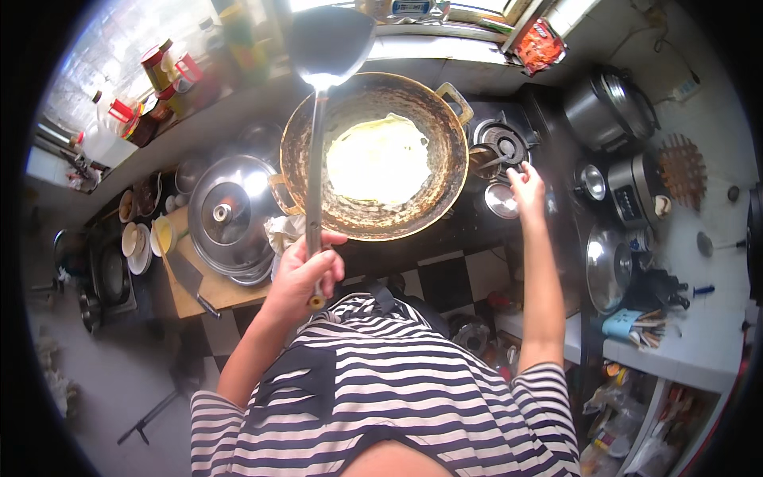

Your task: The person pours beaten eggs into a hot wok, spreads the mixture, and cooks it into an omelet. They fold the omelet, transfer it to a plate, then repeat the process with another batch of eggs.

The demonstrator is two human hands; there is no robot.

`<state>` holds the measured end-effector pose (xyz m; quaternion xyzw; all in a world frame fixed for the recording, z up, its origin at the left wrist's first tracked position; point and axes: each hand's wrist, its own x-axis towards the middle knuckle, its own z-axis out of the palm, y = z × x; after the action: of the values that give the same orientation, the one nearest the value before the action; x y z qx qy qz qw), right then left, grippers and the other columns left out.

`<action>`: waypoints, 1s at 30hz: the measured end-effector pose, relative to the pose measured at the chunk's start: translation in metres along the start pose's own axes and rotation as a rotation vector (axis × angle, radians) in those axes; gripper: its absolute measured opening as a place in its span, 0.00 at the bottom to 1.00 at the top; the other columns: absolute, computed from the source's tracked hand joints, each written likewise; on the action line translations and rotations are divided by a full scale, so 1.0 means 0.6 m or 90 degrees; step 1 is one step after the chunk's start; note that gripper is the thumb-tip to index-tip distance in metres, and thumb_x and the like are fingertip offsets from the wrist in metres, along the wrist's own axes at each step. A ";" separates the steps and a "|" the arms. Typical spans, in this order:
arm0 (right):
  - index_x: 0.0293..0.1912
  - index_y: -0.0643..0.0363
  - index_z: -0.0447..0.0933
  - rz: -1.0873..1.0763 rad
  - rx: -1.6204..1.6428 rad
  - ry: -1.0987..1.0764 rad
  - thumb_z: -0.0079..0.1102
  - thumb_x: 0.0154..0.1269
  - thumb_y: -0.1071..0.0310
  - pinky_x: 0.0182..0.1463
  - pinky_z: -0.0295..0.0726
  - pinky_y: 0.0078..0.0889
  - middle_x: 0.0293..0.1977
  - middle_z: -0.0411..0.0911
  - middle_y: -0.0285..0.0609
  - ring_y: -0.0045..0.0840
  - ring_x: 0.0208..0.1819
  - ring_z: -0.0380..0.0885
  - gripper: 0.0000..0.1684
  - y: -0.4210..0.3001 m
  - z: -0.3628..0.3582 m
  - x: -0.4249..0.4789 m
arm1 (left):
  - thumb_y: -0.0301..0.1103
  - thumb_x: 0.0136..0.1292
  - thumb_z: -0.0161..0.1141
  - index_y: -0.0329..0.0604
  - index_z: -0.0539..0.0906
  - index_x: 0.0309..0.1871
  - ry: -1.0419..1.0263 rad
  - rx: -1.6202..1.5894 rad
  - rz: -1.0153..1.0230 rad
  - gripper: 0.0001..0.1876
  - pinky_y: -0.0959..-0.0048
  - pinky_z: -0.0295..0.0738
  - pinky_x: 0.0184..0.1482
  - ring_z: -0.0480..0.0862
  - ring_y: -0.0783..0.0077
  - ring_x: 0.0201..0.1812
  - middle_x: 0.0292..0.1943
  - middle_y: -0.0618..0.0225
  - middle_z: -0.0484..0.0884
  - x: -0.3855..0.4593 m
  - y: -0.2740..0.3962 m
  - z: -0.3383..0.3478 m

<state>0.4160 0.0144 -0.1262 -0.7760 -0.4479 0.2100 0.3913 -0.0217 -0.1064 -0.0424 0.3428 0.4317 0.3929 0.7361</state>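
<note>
My left hand (310, 268) grips the long handle of a metal wok spatula (319, 167), its broad blade raised at the top of the view. Under the handle sits a worn two-handled wok (381, 223). A pale yellow egg sheet (378, 161) lies spread over its bottom, glaring white in the middle. To the right, my right hand (527, 189) reaches over the second gas burner (506, 143), fingers bent. Close to its fingertips is the handle of a utensil (496, 161) in a small metal container (484, 162); whether they touch it is unclear. Below lies a shiny round lid (502, 200).
Left of the wok, a large steel lid (222, 191) rests by a wooden board (191, 298) bearing a cleaver (185, 271). Nearby stands a bowl of yellow liquid (164, 234). Bottles (107, 125) line the windowsill. At right are a pressure cooker (608, 110) and a lid (608, 268).
</note>
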 end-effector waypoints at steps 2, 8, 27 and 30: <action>0.57 0.65 0.79 0.025 0.010 -0.038 0.69 0.61 0.57 0.33 0.78 0.23 0.31 0.83 0.37 0.19 0.29 0.79 0.30 0.090 0.006 0.098 | 0.30 0.70 0.54 0.34 0.74 0.57 0.026 -0.023 -0.037 0.15 0.84 0.68 0.20 0.73 0.83 0.17 0.26 0.65 0.78 -0.018 0.000 0.002; 0.48 0.55 0.86 -0.016 0.090 -0.256 0.66 0.63 0.60 0.26 0.67 0.13 0.29 0.82 0.29 0.09 0.25 0.72 0.16 0.071 0.034 0.133 | 0.29 0.69 0.54 0.35 0.75 0.55 0.180 -0.036 -0.094 0.14 0.82 0.66 0.20 0.71 0.83 0.17 0.23 0.68 0.75 -0.078 -0.014 0.044; 0.47 0.56 0.84 0.236 0.469 -0.112 0.60 0.69 0.65 0.25 0.70 0.13 0.26 0.78 0.27 0.10 0.25 0.74 0.11 0.112 -0.099 0.115 | 0.31 0.67 0.54 0.36 0.75 0.53 0.143 -0.046 -0.143 0.13 0.84 0.64 0.20 0.69 0.84 0.16 0.23 0.70 0.74 -0.016 -0.060 0.119; 0.47 0.56 0.84 0.264 0.514 -0.115 0.61 0.68 0.65 0.24 0.72 0.14 0.25 0.79 0.28 0.11 0.23 0.75 0.11 0.122 -0.107 0.122 | 0.31 0.68 0.54 0.37 0.76 0.52 0.139 -0.055 -0.146 0.12 0.84 0.65 0.20 0.70 0.84 0.17 0.23 0.70 0.74 -0.013 -0.065 0.119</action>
<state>0.5355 0.0292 -0.1438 -0.6131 -0.1977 0.5082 0.5715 0.0515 -0.1427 -0.0444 0.2143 0.5278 0.3594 0.7392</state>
